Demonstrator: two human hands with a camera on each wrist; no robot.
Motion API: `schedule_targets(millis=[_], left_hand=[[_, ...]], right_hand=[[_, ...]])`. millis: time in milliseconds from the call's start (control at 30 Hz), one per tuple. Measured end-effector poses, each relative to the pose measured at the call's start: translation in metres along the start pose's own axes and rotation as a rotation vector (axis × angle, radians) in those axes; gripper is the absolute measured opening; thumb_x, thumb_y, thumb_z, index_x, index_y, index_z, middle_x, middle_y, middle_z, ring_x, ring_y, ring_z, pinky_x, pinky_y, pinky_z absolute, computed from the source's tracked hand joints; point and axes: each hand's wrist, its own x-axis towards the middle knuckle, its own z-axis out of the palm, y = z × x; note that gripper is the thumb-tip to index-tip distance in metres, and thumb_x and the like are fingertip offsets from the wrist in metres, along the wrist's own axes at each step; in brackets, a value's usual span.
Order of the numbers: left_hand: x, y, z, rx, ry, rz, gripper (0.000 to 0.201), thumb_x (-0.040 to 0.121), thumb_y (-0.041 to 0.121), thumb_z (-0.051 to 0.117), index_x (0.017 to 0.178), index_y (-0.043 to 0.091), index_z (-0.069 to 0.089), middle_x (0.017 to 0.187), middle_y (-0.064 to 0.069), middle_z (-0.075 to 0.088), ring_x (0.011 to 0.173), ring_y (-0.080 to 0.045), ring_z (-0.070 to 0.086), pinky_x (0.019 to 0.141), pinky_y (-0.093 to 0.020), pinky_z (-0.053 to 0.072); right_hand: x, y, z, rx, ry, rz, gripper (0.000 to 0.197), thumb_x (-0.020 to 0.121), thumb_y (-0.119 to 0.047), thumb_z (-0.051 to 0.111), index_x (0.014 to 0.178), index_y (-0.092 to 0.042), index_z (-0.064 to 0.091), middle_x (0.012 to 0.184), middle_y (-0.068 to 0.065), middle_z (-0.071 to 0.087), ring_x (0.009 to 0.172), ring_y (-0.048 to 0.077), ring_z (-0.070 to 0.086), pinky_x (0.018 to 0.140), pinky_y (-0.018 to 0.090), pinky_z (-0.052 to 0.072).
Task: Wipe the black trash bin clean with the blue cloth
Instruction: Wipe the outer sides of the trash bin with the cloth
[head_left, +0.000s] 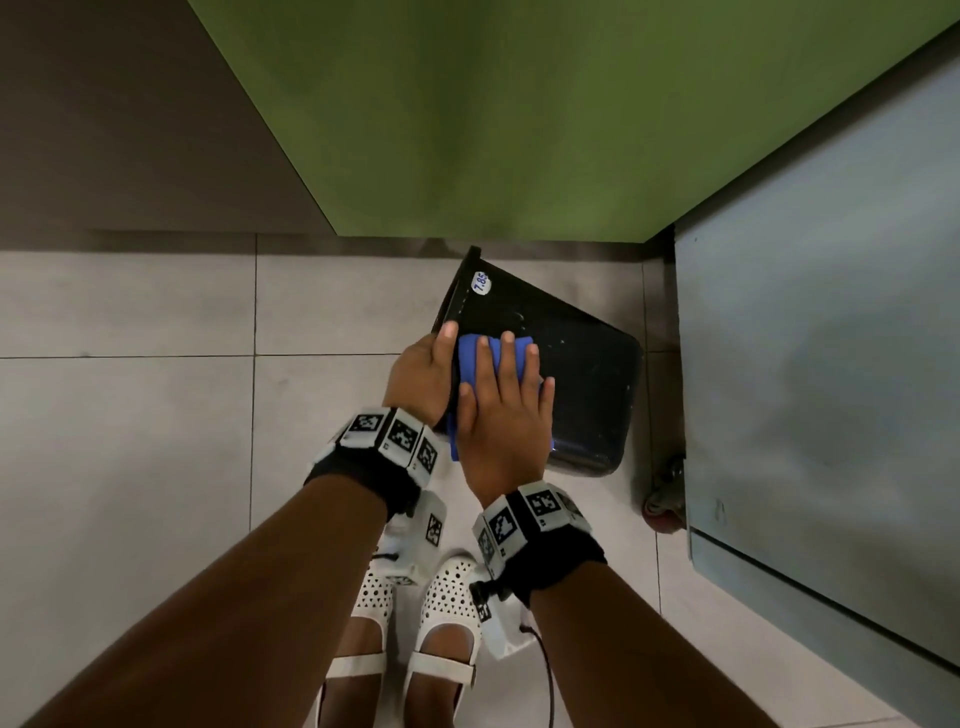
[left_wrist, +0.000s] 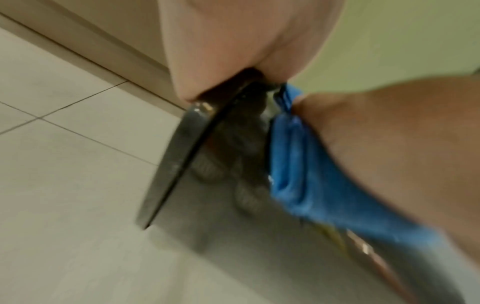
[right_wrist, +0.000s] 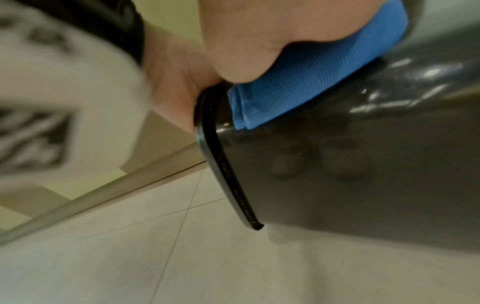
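The black trash bin (head_left: 582, 374) lies tipped over on the tiled floor, its open rim to the left and its base to the right. A white price sticker (head_left: 480, 283) sits near the rim. My left hand (head_left: 426, 364) grips the rim (left_wrist: 176, 160), thumb on the outer wall. My right hand (head_left: 504, 405) lies flat with straight fingers, pressing the folded blue cloth (head_left: 470, 358) onto the bin's upper side, close to the rim. In the right wrist view the cloth (right_wrist: 311, 82) is sandwiched between palm and the glossy bin wall (right_wrist: 363, 164). The cloth (left_wrist: 293, 164) bunches under the right hand in the left wrist view.
A green wall (head_left: 519, 130) stands just behind the bin. A grey cabinet (head_left: 805, 364) on a caster wheel (head_left: 665, 512) stands close on the right. My white shoes (head_left: 452, 597) are on the floor below the hands. Pale floor tiles (head_left: 130, 441) stretch out to the left.
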Motion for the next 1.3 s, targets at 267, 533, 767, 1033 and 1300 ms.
schedule_targets(millis=[267,533,767,1033,1300], left_hand=[[-0.006,-0.026,0.005,-0.046,0.029,0.076,0.039,0.099,0.032,0.029,0.121,0.01,0.053,0.109,-0.014,0.065,0.1,-0.028,0.06,0.078,-0.024,0.041],[-0.002,-0.027,0.004,0.019,-0.034,0.291,0.048,0.1,0.022,0.024,0.147,0.023,0.012,0.134,-0.012,0.051,0.108,-0.012,0.053,0.09,-0.016,0.043],[0.002,-0.026,-0.002,0.38,0.072,0.369,0.049,0.098,0.022,0.022,0.147,0.024,0.012,0.157,0.005,0.009,0.145,-0.023,0.001,0.118,-0.049,0.01],[0.006,-0.023,0.003,0.486,0.066,0.378,0.054,0.097,0.018,0.027,0.147,0.018,0.006,0.158,0.002,0.001,0.146,-0.017,-0.005,0.116,-0.047,-0.008],[0.006,-0.027,0.006,0.483,-0.029,0.407,0.064,0.092,0.003,0.034,0.146,0.005,-0.001,0.158,-0.007,0.0,0.146,-0.018,0.003,0.118,-0.034,-0.003]], right_hand=[[0.063,0.016,-0.015,-0.027,-0.093,0.044,0.054,0.1,-0.041,0.017,0.148,-0.027,-0.002,0.158,0.001,-0.008,0.144,0.025,-0.012,0.114,0.047,-0.005],[0.005,0.004,0.013,-0.134,-0.021,-0.114,0.063,0.091,-0.041,0.046,0.145,-0.015,0.026,0.152,0.013,0.026,0.141,0.034,0.02,0.112,0.054,0.021],[0.048,0.004,-0.008,-0.073,-0.088,-0.106,0.054,0.097,-0.039,0.013,0.149,-0.022,0.007,0.158,0.005,0.003,0.145,0.027,-0.002,0.116,0.048,0.004],[0.048,-0.001,-0.002,-0.046,-0.018,-0.052,0.053,0.099,-0.036,0.018,0.148,-0.017,0.008,0.158,0.008,0.005,0.145,0.027,-0.001,0.116,0.045,0.002],[-0.004,0.02,0.012,-0.108,-0.058,-0.126,0.053,0.096,-0.038,0.022,0.141,-0.014,0.032,0.151,0.015,0.028,0.14,0.034,0.023,0.11,0.052,0.022]])
